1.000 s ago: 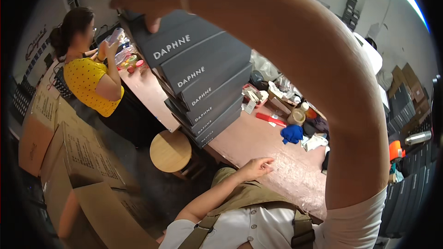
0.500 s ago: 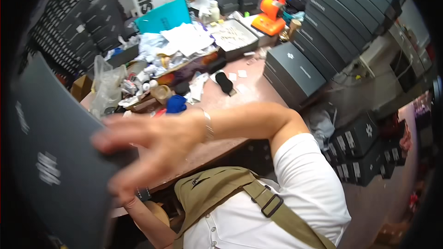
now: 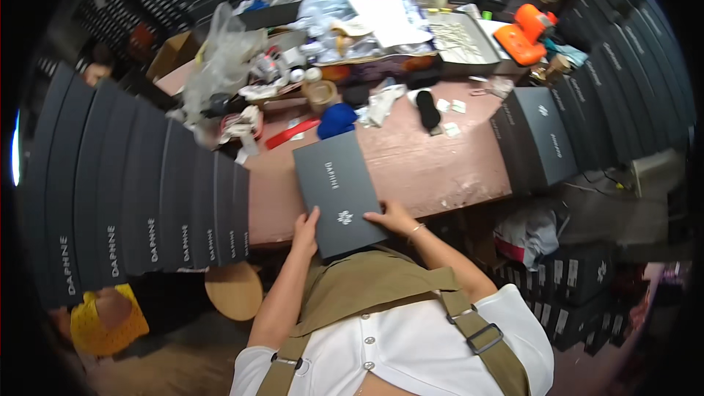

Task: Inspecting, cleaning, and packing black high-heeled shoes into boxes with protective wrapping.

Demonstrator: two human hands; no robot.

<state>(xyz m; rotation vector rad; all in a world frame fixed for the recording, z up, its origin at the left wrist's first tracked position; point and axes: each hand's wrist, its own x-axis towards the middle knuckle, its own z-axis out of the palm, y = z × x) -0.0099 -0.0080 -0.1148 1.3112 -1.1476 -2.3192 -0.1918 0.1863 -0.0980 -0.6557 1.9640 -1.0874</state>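
Note:
A dark grey shoebox (image 3: 334,189) with a pale flower mark lies lid up at the near edge of the pink worktable (image 3: 433,154). My left hand (image 3: 306,233) grips its left side near the front corner, thumb along the lid edge. From the right, my right hand (image 3: 394,218) holds the opposite side, its thumb resting on the lid. The fingers under both sides are hidden. A tall stack of like shoeboxes (image 3: 158,198) stands to the left of my left hand. Another stack of shoeboxes (image 3: 557,143) rises to the right.
Behind the box lie a blue cloth bundle (image 3: 337,120), a red strip (image 3: 293,133), a tape roll (image 3: 320,94) and a black oval piece (image 3: 427,108). Farther back are a box of crumpled paper (image 3: 367,29), a grey tray (image 3: 460,38) and an orange tape dispenser (image 3: 524,34).
My right hand has left the box at the far left and now holds the right side of the shoebox before me. Both hands are on this box; the view has turned left.

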